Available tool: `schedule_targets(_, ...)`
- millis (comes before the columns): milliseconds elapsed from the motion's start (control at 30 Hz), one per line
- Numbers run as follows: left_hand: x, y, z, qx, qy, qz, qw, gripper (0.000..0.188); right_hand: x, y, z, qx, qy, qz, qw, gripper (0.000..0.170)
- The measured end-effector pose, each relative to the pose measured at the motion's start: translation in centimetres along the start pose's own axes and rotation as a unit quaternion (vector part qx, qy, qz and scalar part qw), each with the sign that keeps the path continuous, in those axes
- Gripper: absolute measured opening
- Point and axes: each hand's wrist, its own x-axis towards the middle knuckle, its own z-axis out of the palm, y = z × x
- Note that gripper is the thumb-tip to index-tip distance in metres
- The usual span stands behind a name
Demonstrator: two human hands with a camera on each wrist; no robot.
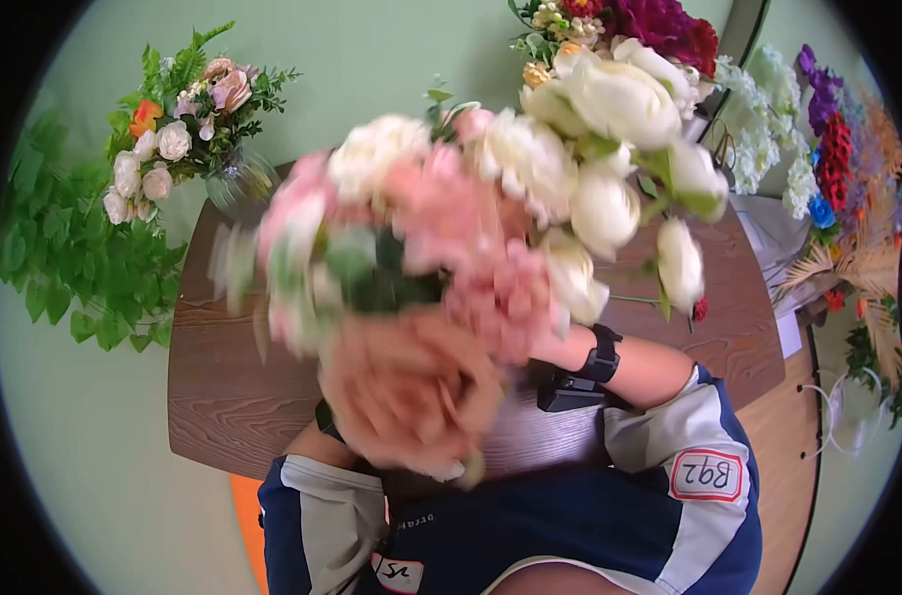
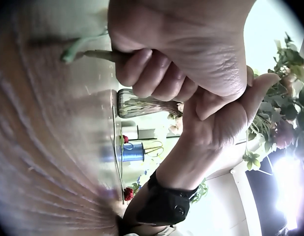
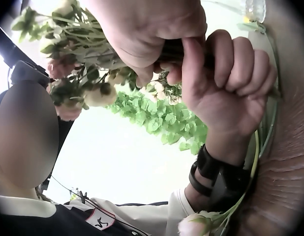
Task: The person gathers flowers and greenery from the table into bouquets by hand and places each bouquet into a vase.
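A large bouquet of pink, white and peach flowers [image 1: 421,218] fills the middle of the head view, blurred, and hides most of both hands. In the left wrist view my left hand [image 2: 176,44] curls its fingers round the lower stems [image 2: 100,54], whose ends stick out past the little finger. My right hand [image 3: 152,29] grips the bundle just above it, on the flower side, and the two hands overlap. Leaves and pale blooms [image 3: 100,93] spread out beyond my right hand in the right wrist view. Inside both grips the stems are hidden.
Below is a dark wooden table [image 1: 223,416]. A glass vase of flowers [image 1: 241,178] stands back left, beside hanging green leaves [image 1: 84,238]. A blue spool [image 2: 133,152] and small red flower [image 2: 128,193] lie across the table. One loose pale flower [image 3: 195,224] lies near the edge.
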Motion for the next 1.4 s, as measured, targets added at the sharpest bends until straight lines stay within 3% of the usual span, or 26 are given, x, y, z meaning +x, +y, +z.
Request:
schedule_targets(133, 0.4, 0.9, -0.6, -0.037, -0.066, -0.050, 0.996, 0.003, 0.6, 0.8, 0.5, -0.016, 0.024, -0.021, 0.999, 0.026)
schedule_targets(167, 0.8, 1.3, -0.8, -0.194, -0.096, -0.059, 0.975, 0.017, 1.3, 1.2, 1.0, 0.092, 0.039, -0.164, 0.981, 0.019)
schedule_targets(200, 1.0, 1.6, -1.0, -0.345, -0.124, -0.066, 0.928, 0.034, 1.6, 1.7, 1.0, 0.092, 0.040, -0.164, 0.981, 0.019)
schedule_targets(233, 1.0, 1.1, -1.0, -0.344, -0.124, -0.066, 0.928, 0.034, 1.9, 2.1, 0.9, 0.180, 0.001, -0.148, 0.973, 0.016)
schedule_targets(267, 0.9, 0.6, -1.4, -0.335, -0.061, -0.077, 0.937, 0.042, 2.0, 1.9, 0.7, 0.266, -0.038, -0.131, 0.954, 0.014)
schedule_targets(300, 0.7, 0.1, -1.8, -0.324, 0.002, -0.087, 0.942, 0.051, 1.6, 1.4, 0.2, 0.284, -0.083, -0.033, 0.955, 0.011)
schedule_targets(333, 0.4, -0.4, -2.4, -0.322, 0.001, -0.088, 0.943, 0.051, 1.7, 1.1, 0.1, 0.285, -0.082, -0.034, 0.954, 0.011)
schedule_targets(400, 0.7, 1.1, -4.1, -0.456, 0.076, -0.046, 0.885, 0.064, 1.7, 0.7, -0.4, 0.315, -0.147, 0.047, 0.936, 0.012)
schedule_targets(467, 1.8, 3.8, -4.9, -0.421, 0.051, -0.020, 0.906, 0.060, 1.6, 0.5, -0.4, 0.309, -0.124, 0.055, 0.941, 0.015)
schedule_targets(500, 2.5, 5.6, -5.4, -0.385, 0.026, 0.006, 0.923, 0.057, 1.9, 1.2, -0.5, 0.279, -0.147, 0.061, 0.947, 0.009)
schedule_targets(533, 3.3, 7.5, -5.7, -0.349, 0.000, 0.031, 0.937, 0.054, 2.1, 1.8, -0.7, 0.248, -0.170, 0.068, 0.951, 0.015)
schedule_targets(600, 5.0, 10.5, -5.9, -0.273, -0.052, 0.090, 0.956, 0.049, 2.0, 1.8, -0.7, 0.267, -0.193, 0.068, 0.942, 0.010)
schedule_targets(633, 5.6, 11.1, -5.7, -0.231, -0.079, 0.122, 0.962, 0.046, 1.9, 1.1, -0.7, 0.191, -0.172, 0.073, 0.964, 0.018)
schedule_targets(667, 5.8, 11.3, -5.2, -0.278, -0.057, 0.061, 0.957, 0.030, 1.7, 0.8, -0.6, 0.114, -0.150, 0.078, 0.979, 0.026)
schedule_targets(700, 6.0, 11.7, -5.2, -0.269, -0.043, 0.050, 0.961, 0.028, 1.5, 1.8, -0.1, 0.019, -0.060, -0.082, 0.995, 0.048)
schedule_targets(733, 6.2, 12.1, -5.2, -0.261, -0.028, 0.038, 0.964, 0.027, 1.6, 1.9, -0.3, 0.020, -0.060, -0.080, 0.995, 0.048)
schedule_targets(800, 7.0, 11.2, -5.4, -0.276, -0.007, 0.058, 0.959, 0.023, 1.8, 1.2, -1.0, 0.200, -0.141, 0.008, 0.969, 0.063)
schedule_targets(833, 7.3, 10.9, -5.7, -0.289, 0.013, 0.080, 0.954, 0.021, 1.3, 0.6, -1.4, 0.257, -0.155, -0.046, 0.953, 0.037)
schedule_targets(867, 7.4, 11.0, -6.0, -0.287, 0.013, 0.080, 0.954, 0.021, 1.5, 1.3, -1.8, 0.257, -0.155, -0.048, 0.953, 0.037)
schedule_targets(933, 7.2, 11.9, -6.8, -0.386, -0.005, 0.097, 0.917, 0.023, 2.5, 3.2, -2.3, 0.223, -0.242, -0.033, 0.944, 0.015)
schedule_targets(1067, 7.0, 12.7, -5.8, -0.491, 0.022, 0.085, 0.867, 0.022, 2.6, 4.6, -1.3, 0.134, -0.191, -0.039, 0.972, 0.020)
schedule_targets(1133, 6.8, 13.0, -5.2, -0.450, 0.049, 0.060, 0.890, 0.024, 3.0, 5.9, 0.0, 0.112, -0.113, -0.102, 0.982, 0.030)
schedule_targets(1233, 6.3, 13.4, -4.4, -0.429, 0.139, 0.002, 0.893, 0.023, 3.0, 7.4, 1.1, 0.120, -0.090, -0.142, 0.978, 0.032)
schedule_targets(1267, 6.2, 13.4, -4.4, -0.431, 0.139, 0.001, 0.891, 0.023, 2.7, 6.9, 0.9, 0.119, -0.090, -0.139, 0.979, 0.032)
schedule_targets(1333, 5.7, 13.5, -4.7, -0.406, 0.107, -0.018, 0.907, 0.021, 1.9, 5.6, 0.5, 0.131, -0.151, -0.041, 0.979, 0.035)
schedule_targets(1400, 5.6, 13.2, -4.9, -0.429, 0.077, -0.007, 0.900, 0.019, 1.8, 6.3, 0.7, 0.172, -0.180, -0.037, 0.968, 0.036)
